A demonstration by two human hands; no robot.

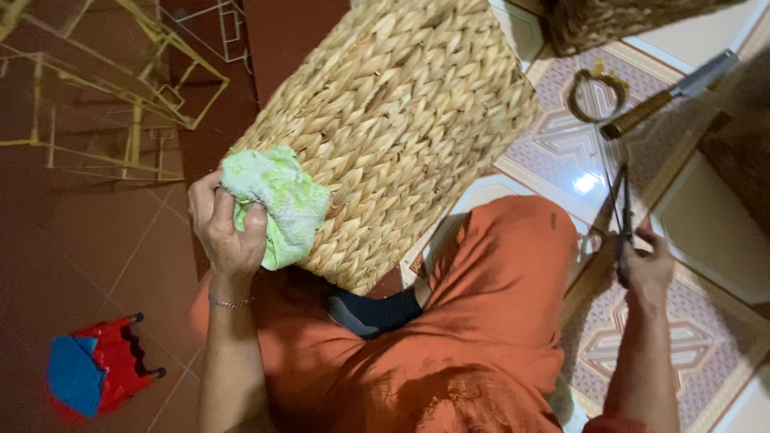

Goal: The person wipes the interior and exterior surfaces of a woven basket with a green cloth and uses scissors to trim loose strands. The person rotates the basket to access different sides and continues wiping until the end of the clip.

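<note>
- Watching through the head camera, I looked straight down at a seated person's lap, covered in loose orange fabric point(481, 321), with a dark sock or sleeve point(373, 311) showing beneath it.
- The left hand point(224, 232) was closed around a crumpled green and white cloth point(281, 202), fingers curled over its near edge, and a thin bracelet point(231, 302) circled that wrist.
- The cloth pressed against the lower left side of a large woven basket point(401, 120), pale straw in colour with a herringbone plait, which rested tilted against the person's knees and filled the middle of my view.
- The right hand point(650, 265) was out to the side, well apart from the basket, its fingers gripping the handles of dark scissors point(622, 216) whose blades pointed away from the person.
- The scissors lay along a wooden strip point(609, 256) on a patterned tiled floor point(561, 152).
- Beyond the scissors I saw a knife with a wooden handle point(666, 96) and a small coiled ring of fibre point(596, 95) on the tiles.
- A second woven piece point(609, 24) showed at the top edge, cut off by the frame.
- To the left, on reddish-brown floor, stood thin yellow metal frames point(120, 88), and nearer me a red plastic stool with a blue patch point(92, 377).
</note>
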